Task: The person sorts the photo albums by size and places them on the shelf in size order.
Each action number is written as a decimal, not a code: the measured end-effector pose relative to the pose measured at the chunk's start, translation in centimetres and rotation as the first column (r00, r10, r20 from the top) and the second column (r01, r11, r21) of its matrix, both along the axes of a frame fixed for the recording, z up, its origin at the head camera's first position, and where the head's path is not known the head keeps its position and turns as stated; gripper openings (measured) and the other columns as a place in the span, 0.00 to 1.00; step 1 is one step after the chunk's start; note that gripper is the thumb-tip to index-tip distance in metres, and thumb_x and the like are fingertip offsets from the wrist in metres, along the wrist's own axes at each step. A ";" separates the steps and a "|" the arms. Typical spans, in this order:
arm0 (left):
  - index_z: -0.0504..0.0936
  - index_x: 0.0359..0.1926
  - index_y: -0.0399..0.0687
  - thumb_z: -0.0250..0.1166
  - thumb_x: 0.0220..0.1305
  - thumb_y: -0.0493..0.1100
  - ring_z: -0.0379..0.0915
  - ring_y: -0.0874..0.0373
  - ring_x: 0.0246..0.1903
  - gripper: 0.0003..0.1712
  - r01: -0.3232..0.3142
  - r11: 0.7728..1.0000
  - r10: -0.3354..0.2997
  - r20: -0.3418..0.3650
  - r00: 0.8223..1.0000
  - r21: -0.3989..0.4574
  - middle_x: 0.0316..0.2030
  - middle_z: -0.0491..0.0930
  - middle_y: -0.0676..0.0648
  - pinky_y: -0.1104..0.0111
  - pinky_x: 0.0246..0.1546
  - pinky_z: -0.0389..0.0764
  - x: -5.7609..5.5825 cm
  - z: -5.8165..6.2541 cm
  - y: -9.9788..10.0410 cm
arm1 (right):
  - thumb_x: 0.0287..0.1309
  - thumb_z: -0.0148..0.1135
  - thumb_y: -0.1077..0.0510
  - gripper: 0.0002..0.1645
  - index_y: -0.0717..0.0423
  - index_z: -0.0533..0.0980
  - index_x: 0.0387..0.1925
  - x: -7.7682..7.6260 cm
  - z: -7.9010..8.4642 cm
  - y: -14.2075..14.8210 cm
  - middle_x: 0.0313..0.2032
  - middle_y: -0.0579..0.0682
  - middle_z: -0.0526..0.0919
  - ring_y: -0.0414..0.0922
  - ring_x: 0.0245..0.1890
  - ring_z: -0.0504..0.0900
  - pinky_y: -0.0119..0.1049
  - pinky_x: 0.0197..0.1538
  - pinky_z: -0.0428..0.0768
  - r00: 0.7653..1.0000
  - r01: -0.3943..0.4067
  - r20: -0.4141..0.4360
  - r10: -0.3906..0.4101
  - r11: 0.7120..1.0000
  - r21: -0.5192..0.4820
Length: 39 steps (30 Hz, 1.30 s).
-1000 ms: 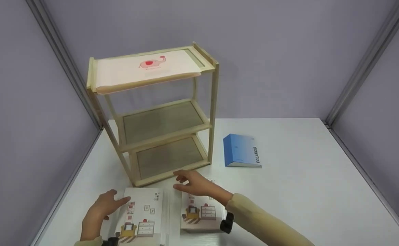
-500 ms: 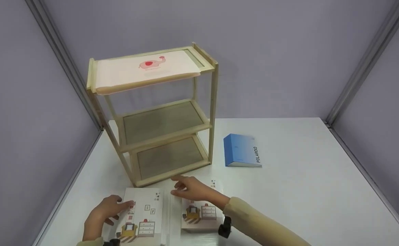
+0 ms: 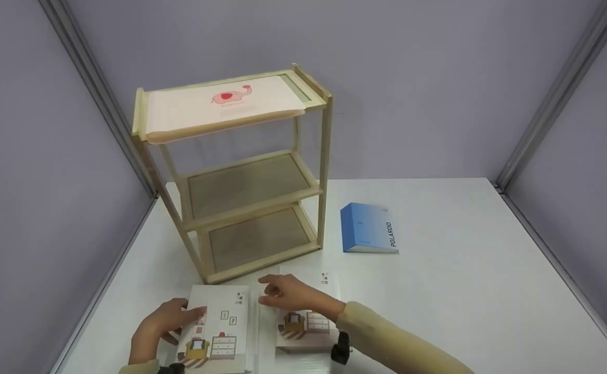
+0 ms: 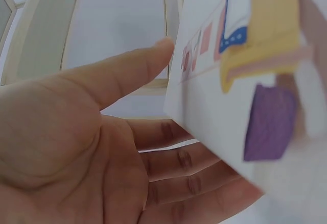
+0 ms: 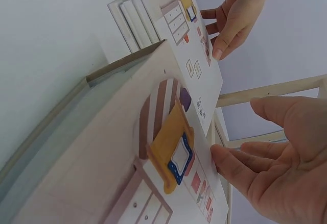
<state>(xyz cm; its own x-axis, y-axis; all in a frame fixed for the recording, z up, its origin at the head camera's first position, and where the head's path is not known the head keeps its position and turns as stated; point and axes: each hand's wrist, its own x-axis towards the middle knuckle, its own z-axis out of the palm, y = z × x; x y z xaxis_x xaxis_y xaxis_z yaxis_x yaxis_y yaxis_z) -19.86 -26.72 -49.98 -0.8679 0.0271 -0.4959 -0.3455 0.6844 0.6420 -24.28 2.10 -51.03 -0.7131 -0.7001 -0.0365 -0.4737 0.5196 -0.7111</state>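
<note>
My left hand [image 3: 166,322] lies along the left edge of a white book [image 3: 238,332] printed with a yellow armchair and a chest of drawers. In the left wrist view its nearly straight fingers [image 4: 179,163] meet the book's side, while the thumb is spread wide from them. The right wrist view shows several layers stacked under this cover. My right hand [image 3: 290,292] hovers over the left edge of a second book [image 3: 306,340] with the same picture. Its fingers are loosely bent, and a fingertip [image 5: 219,155] is right at that book's edge.
Behind the books stands a three-tier wooden shelf [image 3: 251,210]. A white book with a pink elephant [image 3: 225,111] lies on its top tier. A blue POLAROID book [image 3: 371,228] rests on the white table [image 3: 464,280] to the right. Grey walls enclose the table.
My left hand has moved right and its thumb has come over the book's cover. My right hand has shifted slightly toward me and left. The shelf and blue book stay put.
</note>
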 end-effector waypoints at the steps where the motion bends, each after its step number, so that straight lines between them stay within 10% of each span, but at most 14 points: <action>1: 0.62 0.59 0.22 0.58 0.63 0.54 0.77 0.51 0.29 0.39 -0.001 1.000 0.001 0.001 1.000 0.002 0.29 0.78 0.41 0.58 0.28 0.82 0.0 0.0 0.0 | 0.63 0.56 0.50 0.30 0.60 0.65 0.62 0.1 0.0 -0.1 0.48 0.58 0.81 0.43 0.47 0.81 0.27 0.48 0.77 1.000 0.000 0.004 0.000 1.000 0.010; 39: 0.60 0.59 0.21 0.57 0.63 0.57 0.79 0.52 0.30 0.42 0.052 0.996 -0.050 -0.030 0.998 0.075 0.35 0.79 0.40 0.58 0.30 0.82 0.1 -0.2 0.1 | 0.63 0.55 0.49 0.34 0.60 0.62 0.65 1.6 -0.3 -2.7 0.59 0.57 0.72 0.49 0.54 0.77 0.29 0.51 0.76 0.990 -0.094 0.114 0.081 0.989 0.111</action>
